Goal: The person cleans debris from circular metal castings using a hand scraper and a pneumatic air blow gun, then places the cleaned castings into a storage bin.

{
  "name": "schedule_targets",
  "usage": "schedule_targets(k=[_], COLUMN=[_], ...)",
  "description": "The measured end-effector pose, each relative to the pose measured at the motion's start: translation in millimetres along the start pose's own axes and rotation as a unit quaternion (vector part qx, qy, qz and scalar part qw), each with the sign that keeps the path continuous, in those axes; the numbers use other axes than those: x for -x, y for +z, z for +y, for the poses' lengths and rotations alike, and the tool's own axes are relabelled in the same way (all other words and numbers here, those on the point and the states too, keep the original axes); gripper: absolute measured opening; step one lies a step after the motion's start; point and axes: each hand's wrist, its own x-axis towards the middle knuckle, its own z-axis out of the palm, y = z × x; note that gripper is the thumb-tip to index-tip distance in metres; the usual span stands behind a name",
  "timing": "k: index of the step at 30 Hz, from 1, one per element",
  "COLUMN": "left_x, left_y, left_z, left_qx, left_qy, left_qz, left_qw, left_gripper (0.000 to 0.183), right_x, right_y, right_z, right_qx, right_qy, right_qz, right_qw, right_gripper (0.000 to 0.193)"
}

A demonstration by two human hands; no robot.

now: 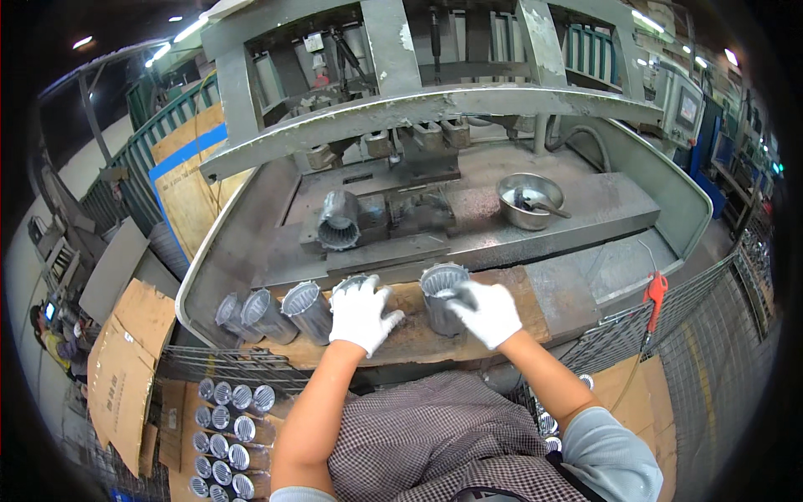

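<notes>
Left hand (361,316), white-gloved, lies with fingers curled over a finned metal cylinder (355,287) at the right end of a row of lying cylinders (268,314) on the wooden board (502,289). Right hand (487,312) grips the rim of an upright cylinder (441,293) just beside it.

Risks: the upright cylinder stands near the board's front edge; a loose hold could tip it. The lying ones could roll. The fins may snag the gloves.

Hard to read: the left palm hides its cylinder, so grip firmness is unclear. The steel bowl (529,201) holds a tool whose kind cannot be told. The stock in the lower bin (226,435) is cut off.
</notes>
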Motion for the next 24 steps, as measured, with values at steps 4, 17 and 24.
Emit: schedule_targets(k=[4,17,24], left_x=[11,16,16], left_y=[-2,-1,-5], left_z=[-8,-6,-5], left_qx=[-0.008,-0.012,-0.014], left_qy=[-0.017,0.003,-0.007], left_qz=[0.014,-0.005,-0.012], left_qw=[1.0,1.0,1.0], left_gripper=[0.051,0.05,0.051], right_x=[25,189,91], right_y=[-56,-153,-120], right_z=[39,330,103], right_qx=[0.043,0.295,-0.225], right_qy=[0.002,0.479,0.185], right_qz=[0.302,0.199,0.031], right_qw=[0.952,0.802,0.956], right_gripper=[0.046,0.082,0.057])
